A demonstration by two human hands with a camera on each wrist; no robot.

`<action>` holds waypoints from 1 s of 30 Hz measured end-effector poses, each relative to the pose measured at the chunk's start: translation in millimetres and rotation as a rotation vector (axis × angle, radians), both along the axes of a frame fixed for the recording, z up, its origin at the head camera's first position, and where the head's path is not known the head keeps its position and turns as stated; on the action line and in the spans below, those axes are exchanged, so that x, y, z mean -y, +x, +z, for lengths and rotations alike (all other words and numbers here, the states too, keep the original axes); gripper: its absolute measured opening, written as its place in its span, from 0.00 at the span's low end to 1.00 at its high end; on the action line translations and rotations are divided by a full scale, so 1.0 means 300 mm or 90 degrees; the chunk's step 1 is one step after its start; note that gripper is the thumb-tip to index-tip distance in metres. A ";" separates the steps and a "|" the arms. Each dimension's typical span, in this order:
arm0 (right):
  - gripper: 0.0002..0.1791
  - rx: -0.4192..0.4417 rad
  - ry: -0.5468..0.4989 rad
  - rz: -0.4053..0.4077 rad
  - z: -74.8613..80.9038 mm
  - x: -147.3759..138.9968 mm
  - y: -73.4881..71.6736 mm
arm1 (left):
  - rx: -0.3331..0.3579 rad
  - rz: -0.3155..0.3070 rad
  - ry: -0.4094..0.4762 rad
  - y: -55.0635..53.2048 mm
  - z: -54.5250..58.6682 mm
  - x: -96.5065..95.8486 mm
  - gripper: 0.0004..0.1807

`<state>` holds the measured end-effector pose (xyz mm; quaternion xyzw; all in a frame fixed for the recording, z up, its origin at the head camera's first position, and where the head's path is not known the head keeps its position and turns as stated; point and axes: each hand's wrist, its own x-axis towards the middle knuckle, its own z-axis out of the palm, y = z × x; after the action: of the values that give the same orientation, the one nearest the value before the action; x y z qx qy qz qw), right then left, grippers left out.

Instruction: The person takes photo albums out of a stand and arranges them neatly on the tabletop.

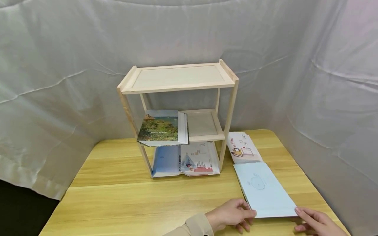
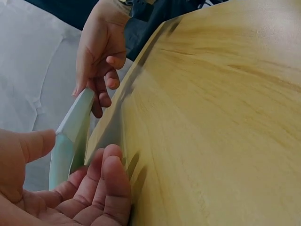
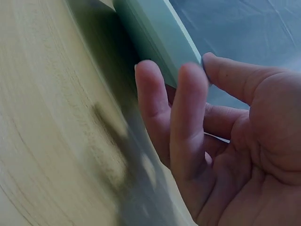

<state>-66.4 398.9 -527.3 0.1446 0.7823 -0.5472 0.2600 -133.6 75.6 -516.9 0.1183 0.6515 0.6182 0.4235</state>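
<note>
Two-handed, pinches the pale blue book (image 1: pixel 270 193) by its near corners, left hand (image 1: pixel 230 214) at left, right hand (image 1: pixel 319 223) at right; holds it right of and nearer than the wooden rack (image 1: pixel 178 78).

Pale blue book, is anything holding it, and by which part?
Both hands: the left hand and right hand pinch the pale blue book at its near corners.

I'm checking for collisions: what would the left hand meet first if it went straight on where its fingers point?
The pale-blue whale-cover book, whose near corner the left hand pinches; beyond it, perhaps the right hand, though depth is uncertain.
</note>
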 end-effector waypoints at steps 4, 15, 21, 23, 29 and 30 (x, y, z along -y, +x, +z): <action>0.49 0.000 0.024 -0.021 0.001 0.005 0.001 | 0.000 -0.008 -0.008 -0.001 0.002 0.002 0.09; 0.41 -0.032 0.076 -0.032 -0.002 -0.001 0.020 | -0.011 -0.064 -0.047 0.010 0.021 0.038 0.05; 0.37 -0.040 0.111 -0.046 0.024 -0.025 0.030 | -0.067 -0.083 -0.014 -0.020 0.064 0.137 0.07; 0.36 -0.041 0.102 -0.069 0.027 -0.028 0.030 | -0.075 -0.079 -0.004 -0.034 0.080 0.168 0.08; 0.32 -0.054 0.036 -0.023 0.041 -0.023 0.024 | -0.097 -0.073 0.002 -0.064 0.115 0.227 0.10; 0.32 -0.059 0.033 -0.005 0.048 -0.018 0.021 | -0.100 -0.072 0.003 -0.067 0.118 0.234 0.11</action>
<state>-60.3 404.5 -513.1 0.1289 0.8071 -0.5335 0.2177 -153.6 5.4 -481.6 0.2038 0.6735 0.5839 0.4050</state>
